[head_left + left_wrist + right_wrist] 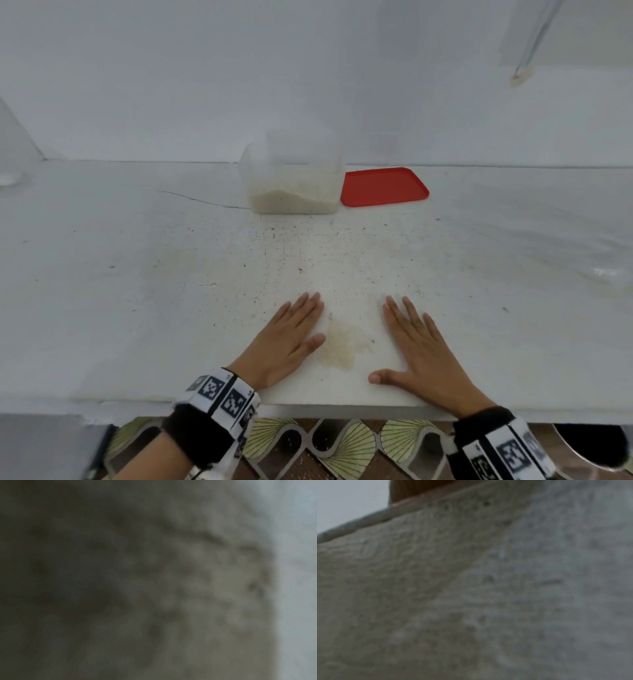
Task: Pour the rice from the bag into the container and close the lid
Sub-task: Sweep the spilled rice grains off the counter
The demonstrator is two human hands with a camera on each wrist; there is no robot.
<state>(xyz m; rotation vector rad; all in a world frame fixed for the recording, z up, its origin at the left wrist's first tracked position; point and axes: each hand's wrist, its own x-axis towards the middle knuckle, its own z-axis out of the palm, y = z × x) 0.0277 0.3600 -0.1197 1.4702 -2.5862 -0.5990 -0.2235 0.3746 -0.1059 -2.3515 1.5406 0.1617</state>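
Here, both hands lie flat on the white surface (137, 274) by its near edge, each grip spread and holding nothing: the left hand (286, 339) and the right hand (423, 349), with a faint yellowish smear (340, 344) between them. Well beyond the fingertips stands the clear container (291, 180), lidless, rice (294, 200) in its bottom. The red lid (383, 186) lies flat just right of it.

White table (137, 274), speckled w/ dark flecks, hairline crack (205, 200) at rear-left. Patterned floor tiles (342, 448) below front edge. White wall (308, 68) behind.
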